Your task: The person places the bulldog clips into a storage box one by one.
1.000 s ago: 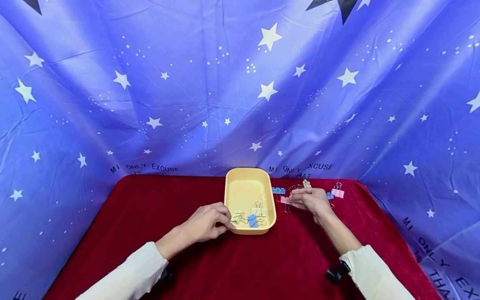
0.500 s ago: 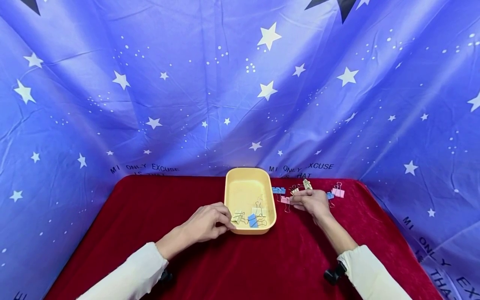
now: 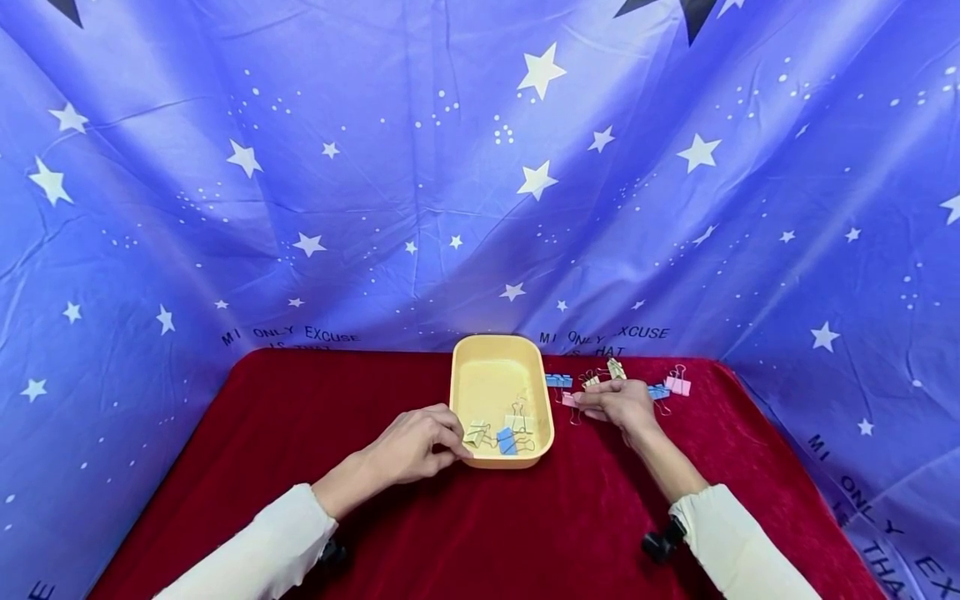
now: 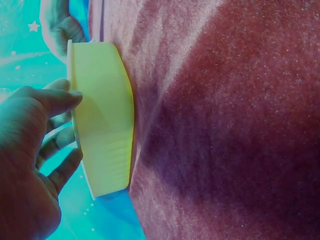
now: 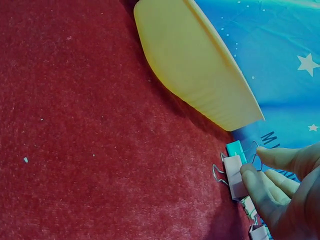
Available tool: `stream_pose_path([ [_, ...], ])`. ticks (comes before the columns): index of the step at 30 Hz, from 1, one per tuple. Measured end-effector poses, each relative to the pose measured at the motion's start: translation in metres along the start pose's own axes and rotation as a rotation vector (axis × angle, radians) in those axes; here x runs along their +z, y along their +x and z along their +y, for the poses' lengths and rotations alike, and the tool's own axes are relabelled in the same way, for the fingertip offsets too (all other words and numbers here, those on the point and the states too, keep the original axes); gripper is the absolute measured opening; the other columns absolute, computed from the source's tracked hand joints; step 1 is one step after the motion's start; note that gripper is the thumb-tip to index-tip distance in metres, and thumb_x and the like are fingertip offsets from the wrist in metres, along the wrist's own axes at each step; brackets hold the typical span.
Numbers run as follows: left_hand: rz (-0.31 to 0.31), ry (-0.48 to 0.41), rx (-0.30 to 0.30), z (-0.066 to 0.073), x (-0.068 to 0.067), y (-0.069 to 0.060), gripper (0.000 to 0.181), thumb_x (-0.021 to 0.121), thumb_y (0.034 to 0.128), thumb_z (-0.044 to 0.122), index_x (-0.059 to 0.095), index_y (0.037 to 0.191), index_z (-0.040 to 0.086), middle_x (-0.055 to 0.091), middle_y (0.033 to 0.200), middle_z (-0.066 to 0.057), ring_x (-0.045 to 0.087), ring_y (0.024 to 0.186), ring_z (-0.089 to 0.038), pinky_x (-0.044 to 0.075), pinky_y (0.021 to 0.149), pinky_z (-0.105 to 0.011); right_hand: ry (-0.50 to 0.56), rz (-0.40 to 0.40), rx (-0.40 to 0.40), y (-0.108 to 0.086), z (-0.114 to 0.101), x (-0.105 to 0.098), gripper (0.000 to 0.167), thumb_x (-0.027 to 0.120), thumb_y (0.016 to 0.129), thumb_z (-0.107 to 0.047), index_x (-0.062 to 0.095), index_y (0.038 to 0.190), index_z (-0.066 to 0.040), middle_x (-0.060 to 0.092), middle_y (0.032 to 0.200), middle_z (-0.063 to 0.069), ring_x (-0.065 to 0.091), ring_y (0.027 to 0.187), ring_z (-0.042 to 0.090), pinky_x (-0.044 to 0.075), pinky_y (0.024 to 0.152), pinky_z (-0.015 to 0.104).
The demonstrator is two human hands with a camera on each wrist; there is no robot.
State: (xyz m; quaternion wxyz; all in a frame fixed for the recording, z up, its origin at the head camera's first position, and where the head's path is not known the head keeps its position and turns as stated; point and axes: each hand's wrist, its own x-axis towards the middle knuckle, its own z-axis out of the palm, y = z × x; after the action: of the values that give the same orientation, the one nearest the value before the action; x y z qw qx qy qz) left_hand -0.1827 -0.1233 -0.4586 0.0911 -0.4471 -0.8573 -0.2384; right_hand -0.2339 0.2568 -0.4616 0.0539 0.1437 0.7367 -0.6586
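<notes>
Behind the desk (image 3: pixel 337 383) and along both its sides, I saw a blue-violet backdrop (image 3: pixel 390 183) hanging in soft folds, printed with white stars and dark lettering. A deep red, plush-looking cloth (image 3: pixel 555 533) covered the desk. The yellow tray (image 3: pixel 491 377), a rounded rectangle, sat on it near the far edge, in the same spot as a second earlier. I found the left hand (image 3: pixel 420 442) unmoved too, pinching the tray's near left corner between thumb and fingers. The right hand (image 3: pixel 626 407) had slid slightly left, uncovering more of a pale yellow clip (image 3: pixel 591 380) beyond its fingers. Its thumb and forefinger stood apart at the pink clip (image 5: pixel 233 176); I could not tell whether they gripped it. That pink clip lay on the cloth right of the tray, its body flat-faced, its handles thin wire. Just beside it was a blue clip (image 3: pixel 559 381). Farther right I made out a second blue clip (image 3: pixel 658 392) and a second pink clip (image 3: pixel 678 385). In the tray's near end lay a third blue clip (image 3: pixel 507 442).
</notes>
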Motion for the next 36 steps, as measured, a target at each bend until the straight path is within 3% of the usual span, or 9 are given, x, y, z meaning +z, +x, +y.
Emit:
stream_pose_path([
  [12,0.009,-0.001,0.005,-0.001,0.002,0.000,0.028,0.088,0.0884,0.003,0.094,0.105,0.025,0.076,0.096,0.011,0.068,0.099,-0.006,0.060,0.084,-0.023,0.118,-0.047,0.055,-0.001,0.003,-0.007,0.021,0.075,0.097,0.015,0.077,0.117,0.019,0.084,0.082,0.006,0.083,0.072,0.009,0.069,0.077,0.028],
  [20,-0.001,-0.003,-0.006,0.000,0.000,-0.001,0.028,0.088,0.0889,0.003,0.094,0.105,0.025,0.076,0.096,0.011,0.067,0.099,-0.006,0.060,0.085,-0.023,0.186,-0.076,0.081,-0.003,0.000,-0.011,0.018,0.073,0.094,0.021,0.080,0.107,0.011,0.085,0.085,0.012,0.084,0.076,0.014,0.069,0.081,0.028],
  [30,0.002,-0.010,-0.010,0.000,0.001,-0.001,0.027,0.087,0.0890,0.002,0.094,0.105,0.024,0.076,0.097,0.011,0.068,0.100,-0.007,0.061,0.085,-0.025,0.191,-0.089,0.098,-0.009,-0.004,-0.024,0.036,0.070,0.095,0.022,0.072,0.131,0.018,0.085,0.085,0.007,0.084,0.076,0.012,0.069,0.082,0.028],
  [36,-0.008,-0.013,-0.014,0.000,0.000,0.000,0.028,0.087,0.0894,0.002,0.094,0.105,0.024,0.076,0.097,0.010,0.069,0.101,-0.007,0.062,0.087,-0.025,0.201,-0.136,0.072,-0.010,-0.011,-0.031,0.024,0.067,0.099,0.019,0.080,0.117,0.010,0.085,0.089,0.006,0.085,0.082,0.013,0.068,0.087,0.028],
])
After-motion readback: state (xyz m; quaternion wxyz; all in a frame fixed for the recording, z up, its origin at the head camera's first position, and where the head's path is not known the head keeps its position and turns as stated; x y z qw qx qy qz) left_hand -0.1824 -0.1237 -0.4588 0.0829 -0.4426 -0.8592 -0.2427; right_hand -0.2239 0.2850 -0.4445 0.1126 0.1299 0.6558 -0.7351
